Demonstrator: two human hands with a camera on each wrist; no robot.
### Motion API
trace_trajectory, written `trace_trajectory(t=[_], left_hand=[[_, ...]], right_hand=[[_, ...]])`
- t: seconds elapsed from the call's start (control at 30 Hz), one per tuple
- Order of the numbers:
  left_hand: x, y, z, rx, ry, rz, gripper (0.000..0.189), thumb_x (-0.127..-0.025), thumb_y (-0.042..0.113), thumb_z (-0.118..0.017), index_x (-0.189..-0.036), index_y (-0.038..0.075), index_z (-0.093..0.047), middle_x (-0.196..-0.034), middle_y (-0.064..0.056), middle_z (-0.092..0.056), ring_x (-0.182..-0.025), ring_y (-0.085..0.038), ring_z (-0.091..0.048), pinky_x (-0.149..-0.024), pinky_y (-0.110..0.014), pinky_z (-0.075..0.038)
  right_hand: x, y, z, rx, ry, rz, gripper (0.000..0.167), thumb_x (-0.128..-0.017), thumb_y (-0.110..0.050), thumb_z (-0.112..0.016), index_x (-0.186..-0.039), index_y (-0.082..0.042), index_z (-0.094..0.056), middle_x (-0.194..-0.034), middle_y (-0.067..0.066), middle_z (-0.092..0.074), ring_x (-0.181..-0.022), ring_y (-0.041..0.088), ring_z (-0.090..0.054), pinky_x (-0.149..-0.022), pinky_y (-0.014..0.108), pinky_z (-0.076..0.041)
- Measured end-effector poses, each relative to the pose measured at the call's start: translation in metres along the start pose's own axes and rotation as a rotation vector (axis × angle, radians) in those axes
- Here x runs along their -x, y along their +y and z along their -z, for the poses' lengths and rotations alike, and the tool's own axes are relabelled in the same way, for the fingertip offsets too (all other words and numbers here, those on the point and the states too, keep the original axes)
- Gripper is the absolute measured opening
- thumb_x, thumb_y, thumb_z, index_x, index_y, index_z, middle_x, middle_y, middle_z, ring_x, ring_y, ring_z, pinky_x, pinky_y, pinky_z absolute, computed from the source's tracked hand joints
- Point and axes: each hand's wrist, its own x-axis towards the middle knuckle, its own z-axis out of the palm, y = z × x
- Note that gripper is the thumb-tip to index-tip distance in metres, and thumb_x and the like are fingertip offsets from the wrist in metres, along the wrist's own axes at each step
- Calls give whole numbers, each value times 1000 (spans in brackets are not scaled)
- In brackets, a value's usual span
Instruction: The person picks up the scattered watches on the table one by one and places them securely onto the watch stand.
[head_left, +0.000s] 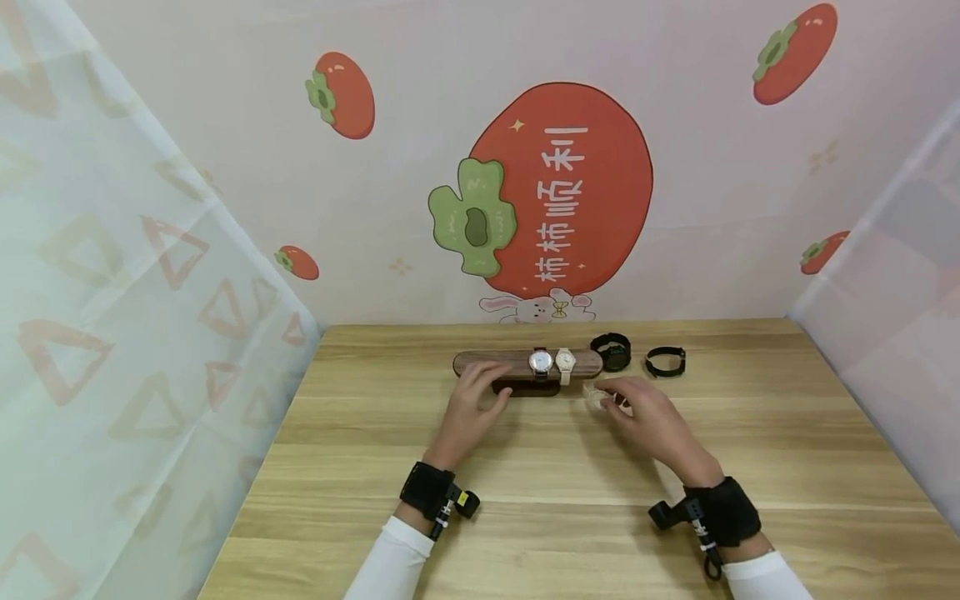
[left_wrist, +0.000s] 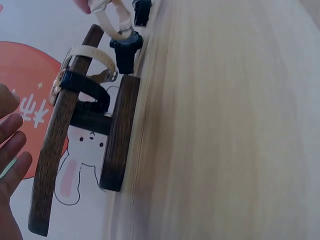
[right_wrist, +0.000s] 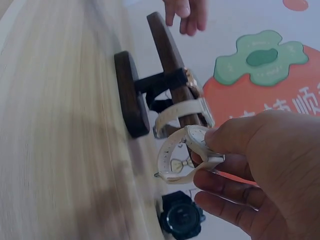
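Observation:
My right hand point(head_left: 656, 421) pinches a white wristwatch point(right_wrist: 167, 160) between thumb and fingers, its strap joined in a loop. It is just off the right end of a dark wooden watch stand point(head_left: 487, 362). Around the stand's bar sit a dark-strapped watch point(head_left: 540, 363) with a pale dial and a cream-strapped watch point(head_left: 565, 363), side by side. My left hand point(head_left: 468, 412) hovers by the bar's left part, fingers relaxed and holding nothing. In the left wrist view its fingers point(left_wrist: 12, 145) show beside the bar, apart from it.
Behind the stand's right end lies a chunky black watch point(head_left: 613, 354). Further right is a slim black band point(head_left: 666, 362). The wooden table point(head_left: 555, 533) meets a printed backdrop point(head_left: 397, 208) at its rear edge, with fabric walls on both sides.

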Motion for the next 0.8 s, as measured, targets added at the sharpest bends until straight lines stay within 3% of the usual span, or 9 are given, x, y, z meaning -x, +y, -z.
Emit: trace_trajectory(t=[0.23,0.47,0.8], left_hand=[[0,13,-13,58,-69,24,45,-94,5,-80,-138,10,-69,-136,-6,-68,-129,-24,-63,-116,-42,-54],[0,22,-24,147,-143,23,48,-94,1,-80,-140,6,-67,-139,-8,-66,-131,-26,-65,-115,-35,-54],[-2,29,-34,197,-195,-14,54,-95,1,-78,-146,9,-62,-146,-7,-62,-137,-24,-61,-121,-32,-49]], right_hand=[[-6,-10,-8,-18,-12,30,29,-103,-14,-72,-131,-8,-74,-124,11,-75,-105,23,-70,-84,42,-61],[-12,-21,-11,-59,-16,72,29,-103,-16,-72,-132,-11,-74,-119,6,-75,-94,14,-65,-77,34,-57],[-15,-34,-16,-135,-26,96,31,-104,-17,-72,-135,-12,-73,-118,4,-74,-94,13,-63,-75,40,-60]])
